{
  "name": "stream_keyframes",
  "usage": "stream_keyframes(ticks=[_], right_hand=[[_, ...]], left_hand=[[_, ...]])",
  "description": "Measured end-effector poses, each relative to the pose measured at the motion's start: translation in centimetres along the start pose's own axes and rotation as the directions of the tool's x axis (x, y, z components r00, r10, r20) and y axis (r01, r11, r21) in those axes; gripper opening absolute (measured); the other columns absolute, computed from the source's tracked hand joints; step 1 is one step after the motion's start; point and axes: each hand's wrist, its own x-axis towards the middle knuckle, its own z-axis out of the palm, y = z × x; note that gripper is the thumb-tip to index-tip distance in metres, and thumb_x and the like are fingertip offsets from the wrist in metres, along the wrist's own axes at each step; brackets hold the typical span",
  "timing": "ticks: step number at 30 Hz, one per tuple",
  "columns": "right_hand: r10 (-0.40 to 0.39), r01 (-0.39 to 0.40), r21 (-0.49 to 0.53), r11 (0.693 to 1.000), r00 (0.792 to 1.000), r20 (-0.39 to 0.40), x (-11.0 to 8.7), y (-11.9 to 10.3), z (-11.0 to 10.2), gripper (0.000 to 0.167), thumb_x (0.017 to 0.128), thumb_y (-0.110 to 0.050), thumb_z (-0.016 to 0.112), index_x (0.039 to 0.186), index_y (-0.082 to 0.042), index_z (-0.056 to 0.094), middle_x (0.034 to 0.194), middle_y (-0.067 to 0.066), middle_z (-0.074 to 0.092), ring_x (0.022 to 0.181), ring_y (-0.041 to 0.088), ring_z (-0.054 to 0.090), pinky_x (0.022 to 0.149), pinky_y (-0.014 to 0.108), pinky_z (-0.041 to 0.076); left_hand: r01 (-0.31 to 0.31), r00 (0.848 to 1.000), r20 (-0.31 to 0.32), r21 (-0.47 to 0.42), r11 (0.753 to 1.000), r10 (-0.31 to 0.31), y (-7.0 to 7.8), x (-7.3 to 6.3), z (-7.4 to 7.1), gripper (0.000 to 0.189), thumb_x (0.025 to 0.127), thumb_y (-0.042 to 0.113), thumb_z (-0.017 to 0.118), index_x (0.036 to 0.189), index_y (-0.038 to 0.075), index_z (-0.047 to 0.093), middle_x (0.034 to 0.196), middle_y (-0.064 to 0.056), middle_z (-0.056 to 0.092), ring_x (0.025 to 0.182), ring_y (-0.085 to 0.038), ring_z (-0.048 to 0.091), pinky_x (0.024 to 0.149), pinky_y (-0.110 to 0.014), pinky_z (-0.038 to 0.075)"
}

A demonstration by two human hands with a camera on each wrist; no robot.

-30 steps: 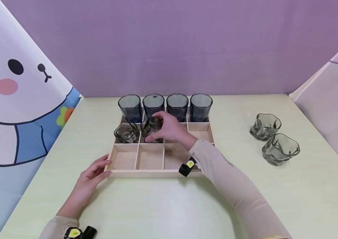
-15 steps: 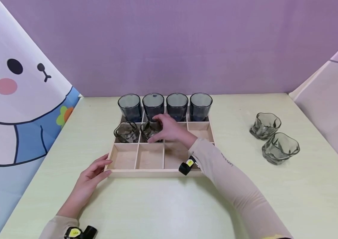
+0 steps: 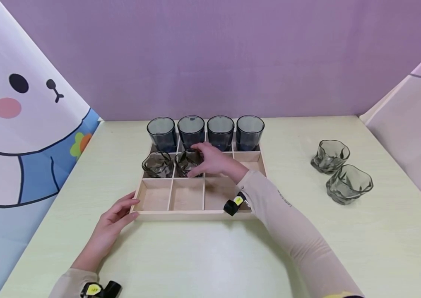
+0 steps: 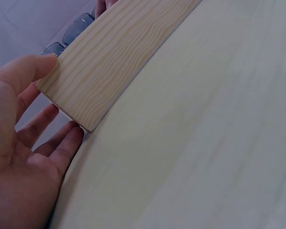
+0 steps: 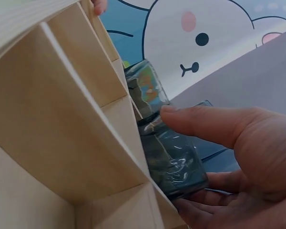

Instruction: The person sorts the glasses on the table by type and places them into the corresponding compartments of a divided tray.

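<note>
A shallow wooden tray (image 3: 186, 216) with dividers lies on the table. My left hand (image 3: 111, 225) rests at its front left corner, thumb and fingertips touching the wood in the left wrist view (image 4: 24, 129). In the middle row, my right hand (image 3: 217, 160) holds a wavy grey glass tumbler (image 3: 186, 162) standing in the second compartment. Its thumb is on the near side and its fingers are on the far side, partly hidden behind the glass (image 5: 174, 162). A similar wavy tumbler (image 3: 157, 165) occupies the compartment to its left.
Several taller smooth dark glasses (image 3: 162, 134) fill the tray's back row. Two more wavy tumblers, a rear one (image 3: 330, 157) and a front one (image 3: 349, 186), stand close together on the table at right. Printed and purple backdrops (image 3: 232, 58) surround the table (image 3: 203, 256).
The wavy tumbler in my right hand has sunk slightly into its compartment. My right thumb has slid a little to the right along it. The left hand stays put.
</note>
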Motion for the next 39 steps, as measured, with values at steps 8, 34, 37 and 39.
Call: stream_keyframes(ticks=[8,34,37,39], right_hand=[[0.015,-0.019,0.074,0.997,0.999,0.052,-0.6,0.1,-0.8,0.094,0.079,-0.021,0.085,0.154,-0.004,0.031,0.151,0.020,0.039,0.135,0.034,0.044,0.109,0.038,0.039],[-0.134,0.143,0.170,0.975,0.989,-0.062,-6.0,1.3,-3.8,0.083,0.080,-0.009,0.082,0.148,0.001,0.036,0.137,0.026,0.050,0.121,0.039,0.056,0.102,0.044,0.047],[-0.147,0.160,0.188,0.969,0.986,-0.081,-6.7,1.7,-4.0,0.082,0.081,-0.007,0.081,0.148,0.000,0.036,0.136,0.025,0.051,0.121,0.038,0.056,0.101,0.045,0.047],[-0.151,0.167,0.198,0.966,0.984,-0.094,-7.1,1.9,-4.3,0.082,0.081,-0.007,0.082,0.148,0.000,0.037,0.135,0.024,0.051,0.121,0.038,0.056,0.101,0.046,0.047]], left_hand=[[0.005,1.000,-0.004,-0.001,1.000,-0.005,-0.1,0.0,0.0,0.034,0.100,0.008,0.060,0.130,-0.007,0.056,0.146,0.007,0.044,0.119,0.008,0.048,0.090,-0.013,0.047],[0.010,1.000,-0.008,-0.002,1.000,-0.010,-0.2,0.0,0.1,0.035,0.100,0.009,0.060,0.130,-0.007,0.056,0.148,0.002,0.044,0.120,0.009,0.047,0.092,-0.013,0.046],[0.010,1.000,-0.009,-0.009,1.000,-0.010,-0.2,-0.1,0.1,0.034,0.100,0.009,0.061,0.130,-0.007,0.056,0.148,0.001,0.044,0.120,0.009,0.046,0.092,-0.013,0.045],[0.008,1.000,-0.012,-0.015,1.000,-0.008,-0.2,-0.1,0.1,0.034,0.099,0.008,0.061,0.129,-0.007,0.056,0.148,0.000,0.044,0.120,0.009,0.047,0.092,-0.013,0.046]])
